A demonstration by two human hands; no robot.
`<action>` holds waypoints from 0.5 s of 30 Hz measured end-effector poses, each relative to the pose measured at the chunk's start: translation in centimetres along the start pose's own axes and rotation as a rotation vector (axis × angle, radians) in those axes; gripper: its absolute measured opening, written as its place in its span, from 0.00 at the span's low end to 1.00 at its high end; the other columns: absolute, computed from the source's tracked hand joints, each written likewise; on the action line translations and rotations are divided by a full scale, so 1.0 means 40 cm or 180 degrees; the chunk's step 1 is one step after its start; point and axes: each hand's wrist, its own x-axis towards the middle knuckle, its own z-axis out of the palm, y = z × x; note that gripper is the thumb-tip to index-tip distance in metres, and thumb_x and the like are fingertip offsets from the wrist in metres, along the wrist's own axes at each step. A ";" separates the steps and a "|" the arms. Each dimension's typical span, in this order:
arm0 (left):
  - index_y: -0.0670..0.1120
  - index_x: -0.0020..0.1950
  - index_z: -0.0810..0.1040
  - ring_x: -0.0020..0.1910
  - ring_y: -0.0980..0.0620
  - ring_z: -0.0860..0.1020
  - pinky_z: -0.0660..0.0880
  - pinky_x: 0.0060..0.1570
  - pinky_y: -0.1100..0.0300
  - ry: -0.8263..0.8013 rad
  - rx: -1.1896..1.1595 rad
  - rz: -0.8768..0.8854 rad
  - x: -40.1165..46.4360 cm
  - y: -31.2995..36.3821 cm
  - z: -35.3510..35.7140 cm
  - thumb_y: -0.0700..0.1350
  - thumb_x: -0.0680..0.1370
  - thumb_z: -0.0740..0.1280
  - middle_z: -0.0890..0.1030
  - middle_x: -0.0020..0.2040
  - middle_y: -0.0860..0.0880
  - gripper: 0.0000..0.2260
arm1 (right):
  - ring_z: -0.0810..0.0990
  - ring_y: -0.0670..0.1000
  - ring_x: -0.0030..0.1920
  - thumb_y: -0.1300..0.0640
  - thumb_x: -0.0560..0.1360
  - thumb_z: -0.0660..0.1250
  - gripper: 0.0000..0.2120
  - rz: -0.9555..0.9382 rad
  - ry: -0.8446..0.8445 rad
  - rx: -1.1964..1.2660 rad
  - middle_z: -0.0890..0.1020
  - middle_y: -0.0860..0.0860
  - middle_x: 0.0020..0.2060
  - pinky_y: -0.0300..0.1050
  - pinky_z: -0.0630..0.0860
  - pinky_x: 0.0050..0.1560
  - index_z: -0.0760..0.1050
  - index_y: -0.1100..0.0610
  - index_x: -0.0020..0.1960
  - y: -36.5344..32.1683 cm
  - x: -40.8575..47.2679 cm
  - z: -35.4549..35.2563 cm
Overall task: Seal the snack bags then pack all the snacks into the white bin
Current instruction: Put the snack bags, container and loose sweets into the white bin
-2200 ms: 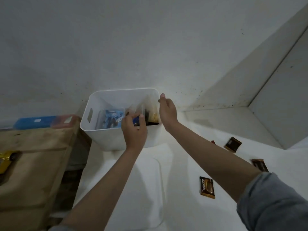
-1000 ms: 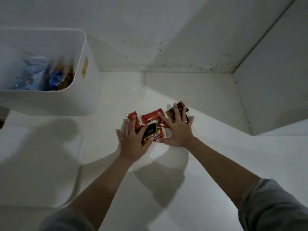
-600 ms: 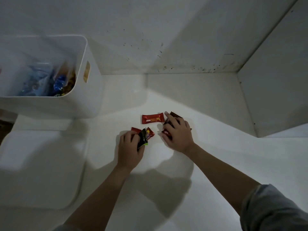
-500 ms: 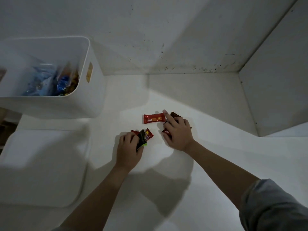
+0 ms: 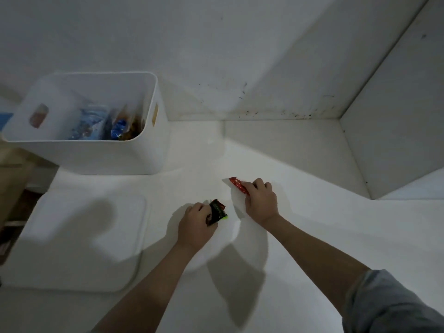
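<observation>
The white bin (image 5: 101,157) stands at the back left of the white counter, against the wall. Inside it are clear snack bags (image 5: 96,124) with blue and brown contents. My left hand (image 5: 195,228) is closed around small dark and red snack packets (image 5: 217,211), low over the counter's middle. My right hand (image 5: 260,200) is just to the right and slightly farther back. It grips a red snack packet (image 5: 236,185) whose end sticks out to the left; any other packets in that fist are hidden.
A flat white lid (image 5: 79,239) lies on the counter in front of the bin, left of my left hand. Walls close off the back and the right side (image 5: 396,121). A wooden surface (image 5: 12,174) shows beyond the counter's left edge.
Both hands went from the bin to the loose packets and gathered them. The red packet that lay on the counter is now in my right hand. The view has shifted, showing the bin more fully.
</observation>
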 end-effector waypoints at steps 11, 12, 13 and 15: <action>0.46 0.30 0.67 0.25 0.58 0.68 0.64 0.28 0.67 0.1371 -0.1973 -0.0728 0.073 -0.015 -0.411 0.35 0.71 0.71 0.68 0.26 0.52 0.16 | 0.70 0.52 0.29 0.64 0.74 0.62 0.13 0.0779 0.0137 0.3080 0.76 0.52 0.32 0.43 0.68 0.27 0.78 0.48 0.48 -0.423 0.137 -0.254; 0.47 0.30 0.68 0.25 0.59 0.68 0.64 0.28 0.67 0.1540 -0.2030 -0.0649 0.098 -0.023 -0.468 0.35 0.71 0.71 0.69 0.26 0.52 0.16 | 0.70 0.54 0.30 0.64 0.74 0.62 0.13 0.0692 0.0154 0.3307 0.76 0.55 0.32 0.47 0.69 0.28 0.79 0.47 0.47 -0.480 0.162 -0.274; 0.48 0.31 0.68 0.26 0.60 0.68 0.65 0.29 0.68 0.1697 -0.2104 -0.0576 0.124 -0.032 -0.524 0.36 0.71 0.71 0.70 0.27 0.52 0.15 | 0.70 0.54 0.30 0.65 0.74 0.62 0.14 0.0592 0.0165 0.3463 0.76 0.56 0.32 0.51 0.69 0.29 0.79 0.47 0.47 -0.536 0.188 -0.291; 0.49 0.32 0.69 0.26 0.62 0.69 0.65 0.30 0.70 0.1897 -0.2166 -0.0494 0.184 -0.059 -0.619 0.37 0.71 0.70 0.71 0.29 0.53 0.14 | 0.72 0.54 0.30 0.65 0.74 0.63 0.13 0.0409 0.0167 0.3547 0.77 0.56 0.34 0.51 0.70 0.28 0.78 0.48 0.48 -0.642 0.242 -0.309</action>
